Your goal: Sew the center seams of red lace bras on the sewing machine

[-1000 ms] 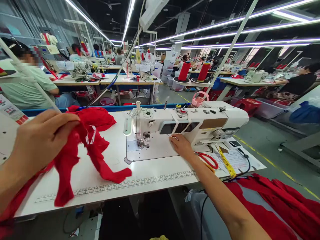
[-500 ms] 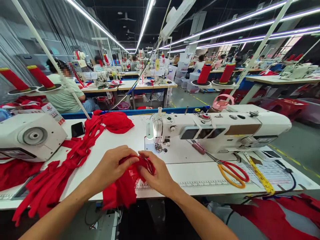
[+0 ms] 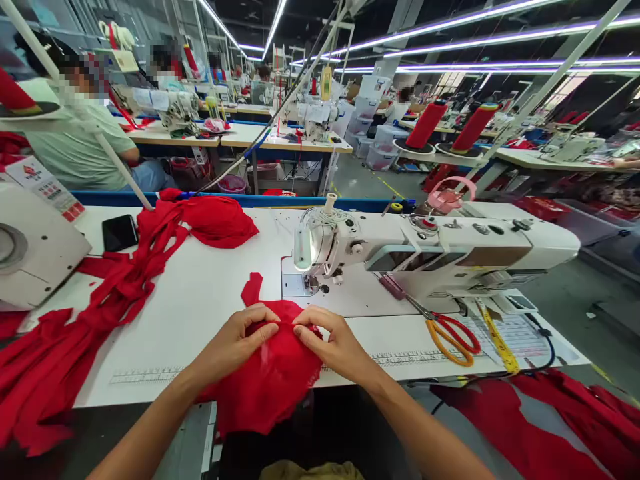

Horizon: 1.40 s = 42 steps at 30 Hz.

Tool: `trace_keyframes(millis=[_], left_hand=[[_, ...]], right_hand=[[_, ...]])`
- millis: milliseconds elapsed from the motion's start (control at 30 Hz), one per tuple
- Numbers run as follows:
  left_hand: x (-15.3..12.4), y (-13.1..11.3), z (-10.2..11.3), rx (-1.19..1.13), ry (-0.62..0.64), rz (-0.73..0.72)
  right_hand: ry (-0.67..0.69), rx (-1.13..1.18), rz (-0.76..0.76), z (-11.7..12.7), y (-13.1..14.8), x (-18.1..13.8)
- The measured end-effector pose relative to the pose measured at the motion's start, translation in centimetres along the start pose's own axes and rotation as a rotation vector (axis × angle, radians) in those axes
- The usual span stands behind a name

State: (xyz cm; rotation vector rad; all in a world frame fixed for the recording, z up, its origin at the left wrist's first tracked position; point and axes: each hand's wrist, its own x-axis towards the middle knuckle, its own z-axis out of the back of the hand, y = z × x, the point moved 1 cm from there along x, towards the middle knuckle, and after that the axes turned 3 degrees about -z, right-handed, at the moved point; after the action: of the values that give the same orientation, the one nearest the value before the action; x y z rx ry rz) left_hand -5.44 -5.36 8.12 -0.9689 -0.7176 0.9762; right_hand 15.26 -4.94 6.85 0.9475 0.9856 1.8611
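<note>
A piece of red fabric (image 3: 273, 387) is stretched between my two hands at the table's front edge, its lower part hanging over the side. My left hand (image 3: 240, 340) pinches its upper edge between thumb and fingers. Close beside it, my right hand (image 3: 333, 340) pinches the same edge. A narrow red end sticks up beyond my left fingers onto the tabletop. Just past my hands stands a white sewing machine (image 3: 440, 250), its needle area (image 3: 313, 283) lit and with no fabric under it.
Orange-and-red-handled scissors (image 3: 453, 340) and a yellow tape measure (image 3: 500, 340) lie at the right. Left are a long heap of red strips (image 3: 120, 293), a black phone (image 3: 120, 233) and another machine (image 3: 37, 247). Red fabric pieces (image 3: 540, 413) lie lower right. A seated person (image 3: 80, 133) is beyond.
The bunched red fabric is now spread out flatter between my hands, with its edge pinched on both sides. My view has shifted, bringing the machine and tabletop slightly higher.
</note>
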Motion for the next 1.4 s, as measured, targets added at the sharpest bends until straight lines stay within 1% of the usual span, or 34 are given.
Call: trace_keyframes(millis=[100,200,300,367,433,500,567,600,733,800,867,933,1033,1233,1333,1400], left_hand=[[0.4,-0.6,-0.1,0.009,0.057,0.018],[0.7,-1.0,-0.3,0.005,0.121,0.060],[1.2,-1.5,-0.5,0.014,0.140,0.082],[1.5,-1.9,-0.6,0.043,0.157,0.077],[1.6,-2.1,-0.7,0.078,0.172,0.064],[1.5,-2.1,-0.9,0.125,0.161,0.035],[1.1,-1.8,-1.2,0.192,0.114,-0.039],[0.9,-1.5,-1.4,0.236,0.066,-0.104],[-0.6,-0.1,-2.5,0.488,-0.199,-0.467],[-1.4,0.6,-3.0,0.606,-0.277,-0.624],[-2.0,1.3,-3.4,0.659,-0.318,-0.724],[-2.3,1.7,-3.7,0.665,-0.344,-0.769],[-2.6,2.1,-3.9,0.672,-0.369,-0.798],[-2.6,2.5,-4.4,0.700,-0.378,-0.839],[-2.6,2.2,-4.7,0.738,-0.372,-0.852],[-2.5,1.8,-4.8,0.751,-0.363,-0.886]], right_hand=[[-0.015,-0.039,-0.003,0.8,-0.1,-0.2],[0.026,-0.040,-0.008,1.5,-0.2,-0.3],[0.082,-0.011,-0.023,1.7,-0.3,-0.3],[0.095,-0.013,-0.031,1.7,-0.3,-0.3],[0.090,-0.038,-0.024,1.6,-0.4,-0.4],[0.065,-0.085,0.024,1.5,-0.5,-0.6],[0.000,-0.170,0.125,1.4,-0.6,-1.0],[-0.049,-0.228,0.190,1.4,-0.7,-1.3],[-0.226,-0.489,0.435,1.2,-1.2,-2.4],[-0.267,-0.575,0.508,1.1,-1.8,-3.0],[-0.278,-0.606,0.551,1.0,-2.5,-3.5],[-0.272,-0.596,0.584,0.9,-3.2,-4.0],[-0.259,-0.594,0.629,0.9,-3.8,-4.5],[-0.248,-0.660,0.722,1.2,-3.5,-4.6],[-0.237,-0.631,0.714,1.2,-3.2,-4.5],[-0.237,-0.598,0.672,1.2,-2.8,-4.5]])
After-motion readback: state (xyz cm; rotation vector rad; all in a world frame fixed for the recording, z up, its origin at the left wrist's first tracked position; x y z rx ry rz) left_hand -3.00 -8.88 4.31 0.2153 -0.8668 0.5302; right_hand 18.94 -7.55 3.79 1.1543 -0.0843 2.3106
